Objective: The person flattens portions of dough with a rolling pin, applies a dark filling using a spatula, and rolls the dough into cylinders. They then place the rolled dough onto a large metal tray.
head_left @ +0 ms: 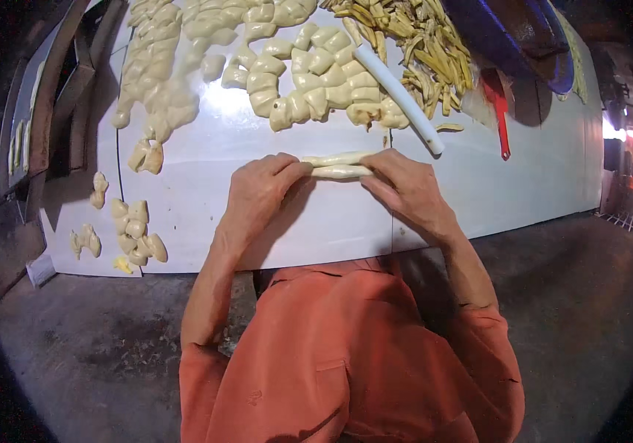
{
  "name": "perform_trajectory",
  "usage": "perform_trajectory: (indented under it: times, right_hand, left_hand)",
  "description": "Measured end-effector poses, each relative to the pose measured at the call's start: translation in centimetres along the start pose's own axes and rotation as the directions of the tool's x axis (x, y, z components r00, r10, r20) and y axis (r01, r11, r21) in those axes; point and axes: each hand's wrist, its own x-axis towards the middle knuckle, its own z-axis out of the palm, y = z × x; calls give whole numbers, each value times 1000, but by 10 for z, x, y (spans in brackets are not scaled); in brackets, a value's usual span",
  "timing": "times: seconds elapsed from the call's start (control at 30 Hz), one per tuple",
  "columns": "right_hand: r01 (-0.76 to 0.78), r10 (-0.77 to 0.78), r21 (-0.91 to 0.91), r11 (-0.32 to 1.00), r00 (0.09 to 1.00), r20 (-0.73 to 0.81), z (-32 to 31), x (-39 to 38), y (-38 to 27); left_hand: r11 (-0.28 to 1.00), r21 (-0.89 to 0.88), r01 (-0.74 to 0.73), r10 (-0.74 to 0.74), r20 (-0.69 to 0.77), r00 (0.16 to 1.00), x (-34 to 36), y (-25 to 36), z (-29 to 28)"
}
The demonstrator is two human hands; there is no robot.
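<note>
Orange-red shirt (287,332) is nearest the cam, right up at the table (198,162) edge. L hand (261,188) has thumb & fingers closed round one end of the dough (340,173); R hand (409,184) grips the other end, so it's stretched btwn the two over the near part of the table (on the surface or just clear of it, can't tell), nearer the shirt than the big patch of lumps (263,83). Main risk, I'd say, is tearing: pull too hard or unevenly & the middle could thin & snap, b/c no finger supports it there. Squeezing too tight might flatten or pinch off the ends, & a twist would prob. lap one half over the other so they stick. Brown specks (386,140) lie near the R hand; dough dragged that way could pick some up. Rod (398,100) sits at a slant close by too, so a wide swing of that hand might knock it, poss. into the yellow strips (435,59) beside it. As for looks: pale cream, smooth, soft shine, two slim lengths side by side w/ a thin gap btwn them mid-way. One folded piece or two separate? Can't say, as fingers hide both ends. No tear visible in the exposed part.
</note>
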Motion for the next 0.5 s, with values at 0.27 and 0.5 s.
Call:
perform_trajectory:
  times: [0.27,0.5]
  right_hand:
    - [-15,12,-71,997,999,-38,2,-2,20]
    - [52,-50,-72,996,998,34,-3,8,18]
  left_hand:
    - [990,-127,58,-60,-12,998,7,-6,4]
    - [974,-92,205,-189,154,970,28,13,-11]
